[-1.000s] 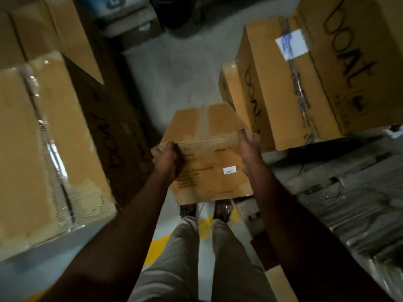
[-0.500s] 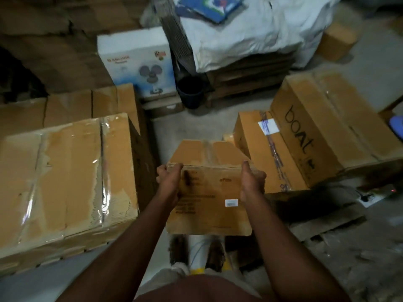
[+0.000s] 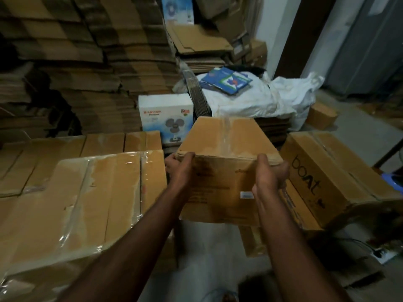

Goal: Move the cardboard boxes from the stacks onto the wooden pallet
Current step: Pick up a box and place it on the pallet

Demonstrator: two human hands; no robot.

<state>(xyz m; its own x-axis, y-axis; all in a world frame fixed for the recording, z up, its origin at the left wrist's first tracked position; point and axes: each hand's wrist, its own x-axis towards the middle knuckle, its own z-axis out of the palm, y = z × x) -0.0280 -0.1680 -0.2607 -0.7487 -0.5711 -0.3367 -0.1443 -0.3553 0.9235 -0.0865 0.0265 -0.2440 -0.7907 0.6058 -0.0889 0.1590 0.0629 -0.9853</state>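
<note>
Between the stacks, a cardboard box (image 3: 226,153) held off the floor — left hand (image 3: 182,168) and right hand (image 3: 269,174) gripping its sides.

Grey floor (image 3: 209,253) under me. On it, my taped boxes (image 3: 76,203) at left, the boat box (image 3: 340,171) at right, a fan box (image 3: 166,117) upper centre, a small box (image 3: 321,114) upper right.

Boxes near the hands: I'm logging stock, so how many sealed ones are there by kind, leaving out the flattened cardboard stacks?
Held plain box: 1
Plain taped boxes at left: 2
Boat box: 1
White fan box: 1
Small brown box, far right: 1
Total: 6
</note>
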